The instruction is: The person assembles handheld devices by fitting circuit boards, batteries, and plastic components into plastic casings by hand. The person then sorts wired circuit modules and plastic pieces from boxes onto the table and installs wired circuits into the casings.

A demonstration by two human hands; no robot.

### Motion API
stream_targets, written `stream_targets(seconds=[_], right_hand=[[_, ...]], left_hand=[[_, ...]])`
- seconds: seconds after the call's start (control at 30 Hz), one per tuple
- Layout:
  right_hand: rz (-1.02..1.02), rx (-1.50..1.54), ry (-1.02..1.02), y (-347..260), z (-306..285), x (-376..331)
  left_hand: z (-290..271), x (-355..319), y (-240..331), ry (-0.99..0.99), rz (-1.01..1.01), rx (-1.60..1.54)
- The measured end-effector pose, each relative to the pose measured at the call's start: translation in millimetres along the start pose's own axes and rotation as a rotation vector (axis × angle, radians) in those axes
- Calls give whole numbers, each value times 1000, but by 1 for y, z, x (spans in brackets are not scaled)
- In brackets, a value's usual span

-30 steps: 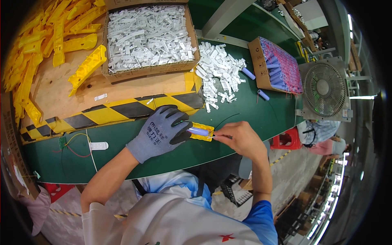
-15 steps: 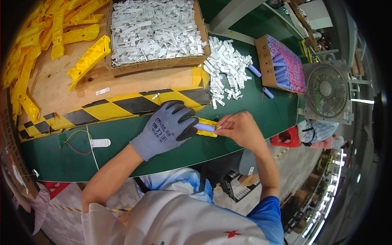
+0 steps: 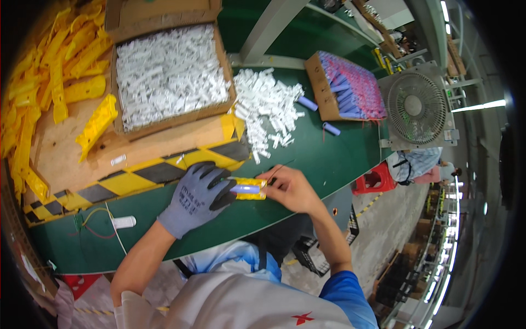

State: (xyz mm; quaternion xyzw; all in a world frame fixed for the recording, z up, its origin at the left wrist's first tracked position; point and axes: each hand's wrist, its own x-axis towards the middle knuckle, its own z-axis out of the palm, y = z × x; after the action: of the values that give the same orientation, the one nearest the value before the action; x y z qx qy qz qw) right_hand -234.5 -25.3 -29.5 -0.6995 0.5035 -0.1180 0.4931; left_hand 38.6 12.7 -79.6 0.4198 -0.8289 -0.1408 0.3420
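My left hand (image 3: pixel 198 193), in a blue-grey glove with dark fingertips, grips the left end of a small yellow plastic housing (image 3: pixel 253 196). A purple cylindrical battery cell (image 3: pixel 245 188) lies lengthwise in the housing, its left end partly covered by my gloved fingers. My bare right hand (image 3: pixel 291 189) is closed at the housing's right end, thumb and fingers pinching a thin wire (image 3: pixel 272 179) there; the fingertips hide much of it. Both hands hold the housing just above the green tabletop (image 3: pixel 323 159).
A carton (image 3: pixel 121 131) of white plastic pieces stands on a wooden board edged with striped tape (image 3: pixel 148 172). Beside it spreads a loose white pile (image 3: pixel 266 104). Farther right are a carton (image 3: pixel 321 88) of purple cells and a fan (image 3: pixel 413 104). Yellow parts (image 3: pixel 57 88) lie left.
The whole view has shifted, so table items sit lower and more to the left. My hands still hold the housing and cell together, the right fingers remaining at its right end.
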Motion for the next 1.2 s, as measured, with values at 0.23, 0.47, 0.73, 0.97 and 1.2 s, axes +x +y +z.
stream_targets(seconds=[0.23,0.47,0.73,0.97,1.2], right_hand=[[-124,-216,177,-1,25,-29],[-202,-224,535,31,-8,-71],[-152,-436,1074,19,-103,-16],[-228,-531,1161,-21,-150,87],[-177,-381,1129,-57,-163,160]], left_hand=[[-7,0,6,-84,67,-48],[-7,-4,6,12,-33,-112],[-11,7,12,-146,-87,46],[-8,7,11,-173,-62,25],[-5,3,6,-182,-53,44]])
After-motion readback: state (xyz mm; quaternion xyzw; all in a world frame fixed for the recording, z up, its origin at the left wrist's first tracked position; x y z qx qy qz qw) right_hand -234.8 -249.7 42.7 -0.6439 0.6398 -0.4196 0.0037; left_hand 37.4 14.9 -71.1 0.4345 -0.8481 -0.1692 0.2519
